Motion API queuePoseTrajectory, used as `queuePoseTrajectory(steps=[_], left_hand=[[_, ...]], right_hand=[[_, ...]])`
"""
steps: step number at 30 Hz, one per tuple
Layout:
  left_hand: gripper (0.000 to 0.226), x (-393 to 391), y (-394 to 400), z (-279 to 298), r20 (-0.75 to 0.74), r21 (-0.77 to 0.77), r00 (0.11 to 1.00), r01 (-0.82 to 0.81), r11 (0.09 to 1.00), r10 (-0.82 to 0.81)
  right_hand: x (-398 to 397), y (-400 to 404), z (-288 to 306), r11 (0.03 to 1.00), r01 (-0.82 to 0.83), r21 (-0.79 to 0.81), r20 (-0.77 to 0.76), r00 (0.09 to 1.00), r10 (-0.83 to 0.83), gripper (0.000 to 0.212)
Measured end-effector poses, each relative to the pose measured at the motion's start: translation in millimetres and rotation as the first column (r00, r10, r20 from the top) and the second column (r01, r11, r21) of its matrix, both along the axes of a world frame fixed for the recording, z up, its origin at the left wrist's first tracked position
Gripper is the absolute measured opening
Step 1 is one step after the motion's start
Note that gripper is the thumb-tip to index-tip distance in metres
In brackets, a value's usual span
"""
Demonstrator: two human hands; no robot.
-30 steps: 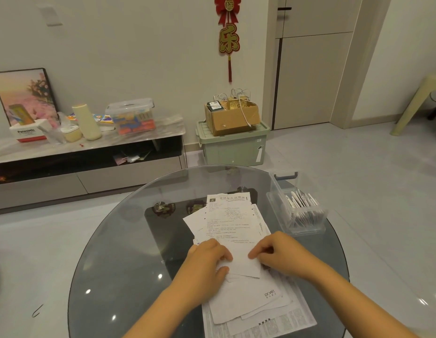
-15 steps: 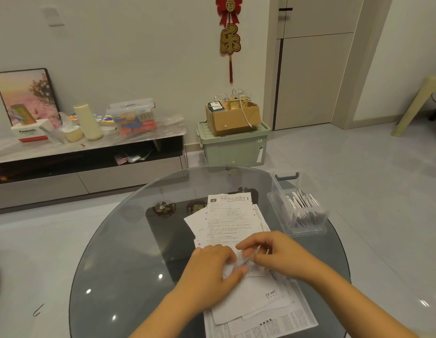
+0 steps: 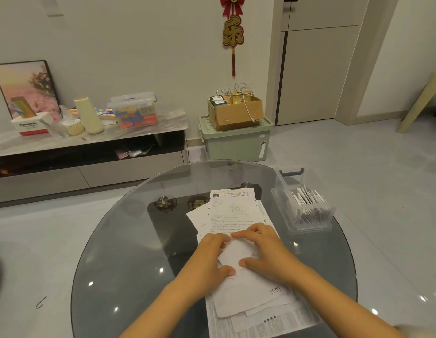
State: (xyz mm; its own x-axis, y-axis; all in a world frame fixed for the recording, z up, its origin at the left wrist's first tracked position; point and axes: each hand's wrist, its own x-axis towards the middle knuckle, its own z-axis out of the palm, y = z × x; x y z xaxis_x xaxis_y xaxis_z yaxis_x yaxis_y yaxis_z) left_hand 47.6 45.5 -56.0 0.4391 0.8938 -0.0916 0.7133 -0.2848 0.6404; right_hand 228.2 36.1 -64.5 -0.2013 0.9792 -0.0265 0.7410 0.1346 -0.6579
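Round glass table point(image 3: 129, 240) fills the near floor, carrying a loose pile of printed papers point(image 3: 236, 211) and, at its right edge, a clear box point(image 3: 307, 226) of folded slips point(image 3: 307, 197). Atop the pile, left hand point(image 3: 209, 257) and right hand point(image 3: 270, 252) each pinch a small white sheet point(image 3: 236, 252) between fingers and thumb. Its fold looks half made; creasing and boxing it likely remain.

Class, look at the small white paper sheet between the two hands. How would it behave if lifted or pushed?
The small white paper sheet probably flops if lifted: it bends between the left hand and right hand. It looks thin, so likely light. Pushed, it may slide off the loose white paper stack beneath.
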Motion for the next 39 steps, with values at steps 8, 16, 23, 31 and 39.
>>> queuePoseTrajectory(steps=[8,16,23,31,39], left_hand=[[0.032,-8.5,5.6,2.7,-0.054,-0.013,0.991,0.121,0.993,-0.121],[0.031,-9.8,5.2,3.3,-0.026,0.018,0.988,0.153,0.988,-0.153],[0.007,-8.5,3.1,6.5,0.037,0.046,0.996,0.074,0.996,-0.076],[0.014,2.6,5.0,-1.0,0.121,0.044,0.990,-0.078,0.996,0.072],[0.026,5.3,8.9,-6.3,0.076,0.088,0.996,-0.060,0.994,0.054]], right_hand=[[6.3,3.4,-2.0,0.997,0.069,0.019,-0.017,0.997,-0.069,0.049],[4.8,-8.2,11.2,0.993,-0.073,0.091,0.097,0.993,0.064,0.017],[11.6,-13.2,16.3,0.993,-0.118,0.026,0.111,0.987,0.114,0.036],[2.5,-8.3,13.7,0.999,0.014,0.051,0.080,0.997,-0.018,0.011],[2.0,-7.9,9.2,0.995,0.012,0.099,0.090,0.996,-0.021,0.029]])
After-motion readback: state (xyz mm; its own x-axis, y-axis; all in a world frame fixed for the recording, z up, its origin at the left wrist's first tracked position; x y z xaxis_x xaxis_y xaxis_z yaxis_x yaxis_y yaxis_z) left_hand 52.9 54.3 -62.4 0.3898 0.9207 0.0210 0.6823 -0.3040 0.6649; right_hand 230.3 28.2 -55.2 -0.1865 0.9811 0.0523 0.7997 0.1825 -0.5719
